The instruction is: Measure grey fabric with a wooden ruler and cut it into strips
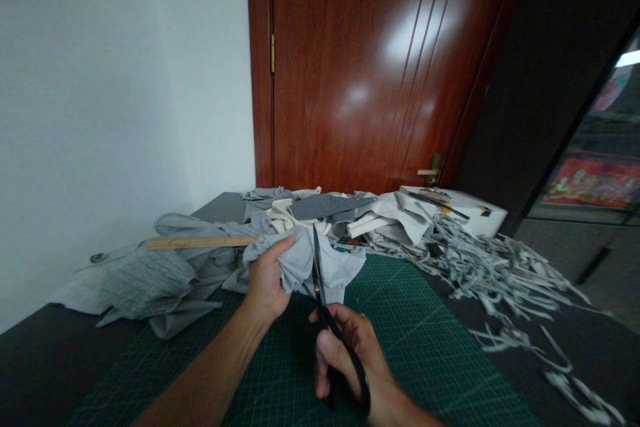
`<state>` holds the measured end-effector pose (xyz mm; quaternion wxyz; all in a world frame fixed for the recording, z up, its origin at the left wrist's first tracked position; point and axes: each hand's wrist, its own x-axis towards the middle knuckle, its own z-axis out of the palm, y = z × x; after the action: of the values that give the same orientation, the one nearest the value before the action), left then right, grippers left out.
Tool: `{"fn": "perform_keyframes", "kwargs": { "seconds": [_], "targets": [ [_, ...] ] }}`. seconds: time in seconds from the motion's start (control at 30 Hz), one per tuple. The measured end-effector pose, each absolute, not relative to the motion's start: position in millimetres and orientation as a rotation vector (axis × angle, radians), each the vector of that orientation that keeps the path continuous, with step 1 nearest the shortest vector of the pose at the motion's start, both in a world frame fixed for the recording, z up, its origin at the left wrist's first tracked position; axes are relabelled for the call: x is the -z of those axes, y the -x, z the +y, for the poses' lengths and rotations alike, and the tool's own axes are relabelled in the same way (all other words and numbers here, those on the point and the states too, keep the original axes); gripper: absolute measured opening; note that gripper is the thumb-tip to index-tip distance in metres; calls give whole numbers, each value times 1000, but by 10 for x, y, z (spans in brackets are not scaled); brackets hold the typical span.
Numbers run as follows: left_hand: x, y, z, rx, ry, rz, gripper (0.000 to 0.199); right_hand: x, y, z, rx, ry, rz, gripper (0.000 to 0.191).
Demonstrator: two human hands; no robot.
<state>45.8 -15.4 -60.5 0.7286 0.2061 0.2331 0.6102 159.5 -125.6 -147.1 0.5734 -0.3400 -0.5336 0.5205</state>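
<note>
My left hand [269,280] grips a bunched piece of light grey fabric [345,265] and holds it up above the green cutting mat [395,340]. In my right hand [353,340] is a pair of black-handled scissors [320,277], my fingers wrapped round the handles. The blades point up and away from me and lie against the fabric. They look close together; whether cloth is between them I cannot tell. Just behind my left hand, a wooden ruler [200,242] rests on a heap of grey cloth [155,280].
Grey and white fabric pieces [395,217] are piled along the back of the dark table [37,340]. At the right lies a tangle of cut grey strips [490,267], beside a white box [480,210]. A brown door [345,67] and a white wall [100,80] stand behind.
</note>
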Motion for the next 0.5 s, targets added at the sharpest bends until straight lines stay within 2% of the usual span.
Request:
{"fn": "perform_keyframes", "kwargs": {
  "seconds": [0.33, 0.5],
  "targets": [
    [565, -380, -169, -1328, -433, 390, 31, 1551, -1547, -1224, -1201, 767, -1210, 61],
    [552, -365, -187, -1343, -449, 383, 44, 1502, -1579, -1230, -1265, 749, -1277, 61]
  ]
}}
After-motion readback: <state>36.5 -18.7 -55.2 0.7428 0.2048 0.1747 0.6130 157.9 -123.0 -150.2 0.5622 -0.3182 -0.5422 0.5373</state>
